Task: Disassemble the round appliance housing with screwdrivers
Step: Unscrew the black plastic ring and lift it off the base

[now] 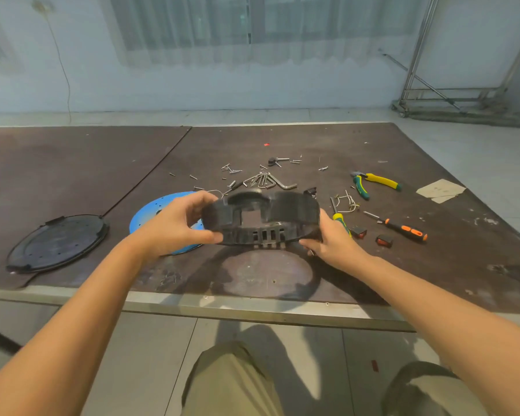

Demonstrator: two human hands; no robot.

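Both hands hold the black ring (261, 219) level above the table (433, 265), left hand (174, 226) pinching its left rim, right hand (330, 238) curled round its right.

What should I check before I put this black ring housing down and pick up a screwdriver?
1. Left hand and right hand both grip the ring housing: ok.
2. No screws remain in the housing: cannot tell.
3. Orange-black screwdriver lies free on the table: ok.
4. Loose screws gathered in one place: not ok, scattered.
5. Yellow-green screwdriver in full view: not ok, the right hand partly hides it.
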